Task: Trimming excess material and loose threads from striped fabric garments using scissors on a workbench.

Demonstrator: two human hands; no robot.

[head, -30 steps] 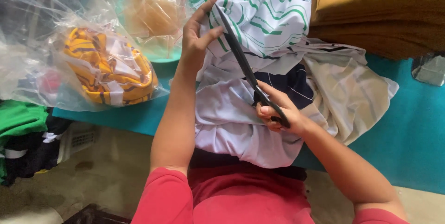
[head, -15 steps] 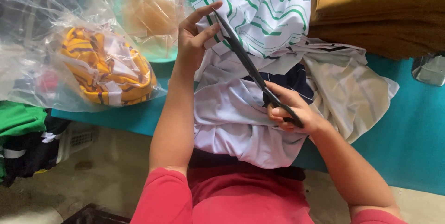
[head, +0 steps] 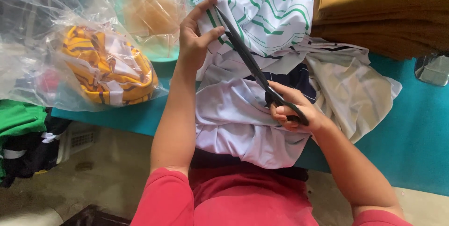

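Observation:
My left hand [head: 196, 36] pinches the edge of a white cloth with green stripes [head: 271, 15] and holds it up off the table. My right hand [head: 294, 109] grips the handles of long black scissors [head: 248, 60], whose blades point up and left to the cloth edge right beside my left fingers. The striped cloth runs down into a pile of plain white and grey fabric [head: 243, 123] that hangs over the table's front edge toward my lap.
A teal table [head: 411, 132] carries the work. Clear plastic bags with yellow striped cloth [head: 107, 67] lie at the left. Folded mustard-brown fabric [head: 383, 6] is stacked at the back right. Green and black garments [head: 21, 132] sit low at the left.
My right hand and the scissors have slid to the right and slightly down. My left hand has shifted its pinch on the striped cloth edge.

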